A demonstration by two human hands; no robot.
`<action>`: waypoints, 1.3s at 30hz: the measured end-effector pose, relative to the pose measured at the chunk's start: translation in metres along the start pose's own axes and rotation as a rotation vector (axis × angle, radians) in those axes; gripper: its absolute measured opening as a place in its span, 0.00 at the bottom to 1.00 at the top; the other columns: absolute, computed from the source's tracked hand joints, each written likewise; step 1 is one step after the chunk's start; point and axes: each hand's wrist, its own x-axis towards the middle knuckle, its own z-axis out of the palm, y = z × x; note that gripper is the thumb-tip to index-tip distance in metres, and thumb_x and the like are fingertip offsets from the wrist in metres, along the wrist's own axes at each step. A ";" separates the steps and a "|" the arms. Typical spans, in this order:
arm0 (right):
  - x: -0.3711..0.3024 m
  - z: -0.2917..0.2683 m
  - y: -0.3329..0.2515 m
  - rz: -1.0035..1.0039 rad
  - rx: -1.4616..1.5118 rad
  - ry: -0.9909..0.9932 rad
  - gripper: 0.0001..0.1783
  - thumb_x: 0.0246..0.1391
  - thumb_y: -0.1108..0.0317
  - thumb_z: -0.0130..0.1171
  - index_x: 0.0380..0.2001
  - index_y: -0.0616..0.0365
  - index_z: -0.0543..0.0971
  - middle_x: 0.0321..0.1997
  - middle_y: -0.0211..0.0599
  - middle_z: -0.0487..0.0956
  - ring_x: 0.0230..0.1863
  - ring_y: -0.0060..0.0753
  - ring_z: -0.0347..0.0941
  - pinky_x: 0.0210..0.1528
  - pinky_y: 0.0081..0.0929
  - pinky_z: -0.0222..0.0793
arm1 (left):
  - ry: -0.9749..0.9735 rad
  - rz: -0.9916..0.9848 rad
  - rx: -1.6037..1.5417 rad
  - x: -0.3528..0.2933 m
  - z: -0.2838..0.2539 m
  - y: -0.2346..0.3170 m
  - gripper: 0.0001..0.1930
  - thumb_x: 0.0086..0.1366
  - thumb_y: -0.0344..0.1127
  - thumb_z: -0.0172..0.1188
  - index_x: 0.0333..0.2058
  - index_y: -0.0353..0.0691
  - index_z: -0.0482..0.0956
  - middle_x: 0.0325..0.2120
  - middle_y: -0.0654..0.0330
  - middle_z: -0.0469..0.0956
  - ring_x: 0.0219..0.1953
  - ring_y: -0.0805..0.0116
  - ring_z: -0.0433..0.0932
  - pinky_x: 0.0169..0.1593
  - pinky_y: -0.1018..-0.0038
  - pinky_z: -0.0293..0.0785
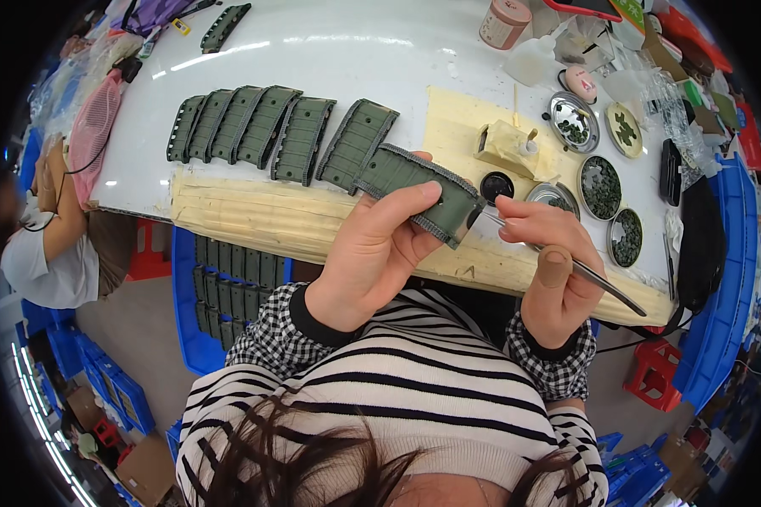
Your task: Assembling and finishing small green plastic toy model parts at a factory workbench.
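Green piece (pixel 397 171): long, a bit bent, with bumpy edges; it is in my left hand (pixel 379 241), up above the front edge of the white table (pixel 372 63).
Left hand: my fingers and thumb are closed around the green piece, with my thumb on its top.
Right hand (pixel 558 262): my fingers pinch the metal tweezers (pixel 613 291).
Tweezers: the tips point at the near end of the green piece; I can't tell if they touch it.
Other green pieces (pixel 249 127): they sit in a row on the table, to my left, some leaning over the next.
Yellow block (pixel 507 154): it is past my right hand, on the table.
Round tins (pixel 581 188): they are to my right, with little dark green bits (pixel 602 188) inside.
Blue bin (pixel 196 355): it is low on my left, with more green pieces in it.
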 end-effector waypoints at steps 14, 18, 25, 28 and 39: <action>0.000 0.002 0.000 0.036 0.026 -0.011 0.12 0.63 0.68 0.51 0.38 0.66 0.80 0.41 0.48 0.82 0.41 0.36 0.78 0.44 0.27 0.72 | 0.000 -0.035 0.015 0.000 -0.001 0.000 0.18 0.66 0.28 0.52 0.54 0.36 0.66 0.47 0.45 0.75 0.51 0.62 0.77 0.53 0.70 0.76; 0.001 0.001 -0.001 0.035 0.016 -0.014 0.11 0.62 0.69 0.52 0.37 0.66 0.80 0.40 0.48 0.82 0.41 0.36 0.78 0.44 0.28 0.73 | 0.004 -0.031 0.022 0.000 -0.001 0.000 0.17 0.66 0.29 0.52 0.54 0.37 0.66 0.47 0.45 0.75 0.50 0.62 0.77 0.53 0.71 0.76; 0.004 -0.001 -0.006 0.002 -0.113 -0.076 0.08 0.56 0.77 0.54 0.37 0.66 0.80 0.39 0.48 0.82 0.39 0.38 0.79 0.43 0.26 0.74 | 0.010 -0.018 0.029 -0.001 -0.001 -0.002 0.17 0.66 0.29 0.53 0.53 0.37 0.67 0.48 0.46 0.75 0.50 0.62 0.77 0.53 0.70 0.75; 0.004 0.000 -0.006 -0.023 -0.135 -0.088 0.09 0.53 0.79 0.55 0.37 0.66 0.80 0.40 0.48 0.82 0.39 0.38 0.79 0.42 0.26 0.74 | 0.007 -0.026 0.025 -0.001 -0.001 -0.002 0.17 0.66 0.29 0.53 0.53 0.37 0.67 0.47 0.47 0.75 0.52 0.62 0.76 0.55 0.70 0.74; 0.002 -0.002 -0.011 -0.130 -0.155 -0.123 0.11 0.49 0.81 0.57 0.38 0.67 0.80 0.39 0.49 0.81 0.44 0.44 0.79 0.44 0.32 0.76 | -0.047 -0.054 -0.014 -0.006 -0.002 0.000 0.19 0.65 0.28 0.52 0.55 0.37 0.65 0.45 0.49 0.75 0.53 0.60 0.75 0.56 0.66 0.72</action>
